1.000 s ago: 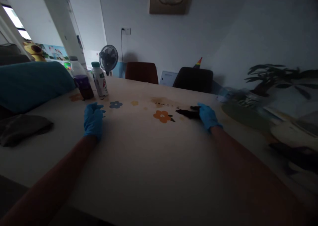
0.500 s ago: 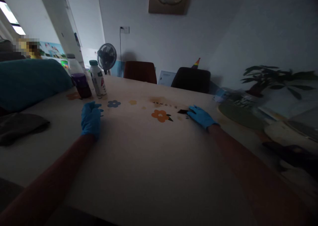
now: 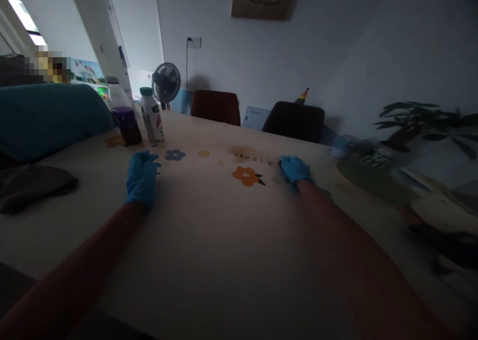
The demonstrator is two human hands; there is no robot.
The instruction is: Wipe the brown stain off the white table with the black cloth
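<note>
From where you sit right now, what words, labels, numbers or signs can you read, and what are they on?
"FLOWER": upside down from here, printed on the pale table.
White bottle: label marks, too small to read.
Bottle with the purple label: nothing legible.
White panel between the chairs: a faint line, too small.
Plant pot: markings too blurred.

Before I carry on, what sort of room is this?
Probably a dining area in a home: there's a flower-printed table, a reddish chair and a dark chair at its far side, and a picture on the wall.
</note>
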